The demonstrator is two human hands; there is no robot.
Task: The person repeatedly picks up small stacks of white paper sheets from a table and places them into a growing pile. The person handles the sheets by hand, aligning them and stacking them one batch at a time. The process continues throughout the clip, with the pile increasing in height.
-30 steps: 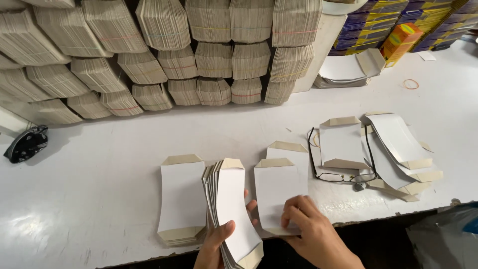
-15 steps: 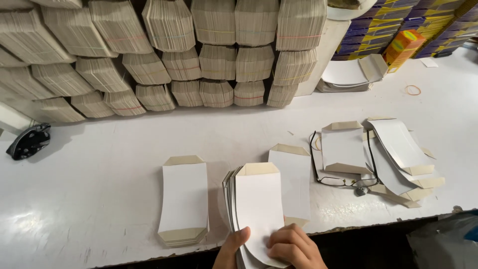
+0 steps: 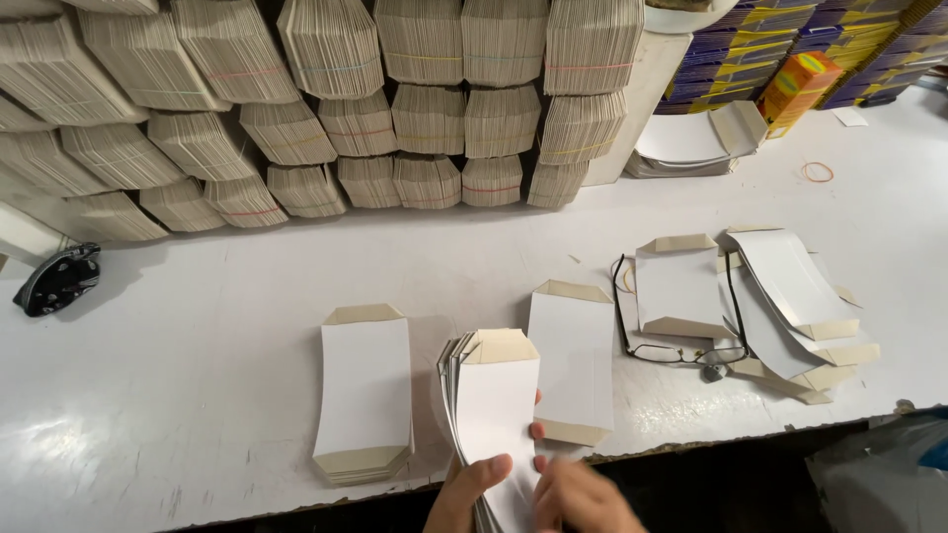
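Note:
My left hand (image 3: pixel 472 494) grips the near end of a fanned bundle of flat white carton blanks (image 3: pixel 494 395) with tan flaps, held at the table's front edge. My right hand (image 3: pixel 583 496), blurred, rests fingers on the bundle's lower right corner and holds it too. To the left of the bundle lies a neat stack of the same blanks (image 3: pixel 364 393). Just right of it lies another stack (image 3: pixel 574 357), partly under the bundle's edge.
Rubber-banded bundles of blanks (image 3: pixel 425 109) are piled high along the back. Loose blanks (image 3: pixel 790 286) lie at right, with a pair of black glasses (image 3: pixel 681 351) under one. A black tape dispenser (image 3: pixel 59 279) sits far left. Colourful boxes (image 3: pixel 790 59) and a rubber band (image 3: pixel 817 172) are at the back right.
The bundle has shifted right and stands more upright in my hands. My right hand has left the right-hand stack and come down onto the bundle's near end.

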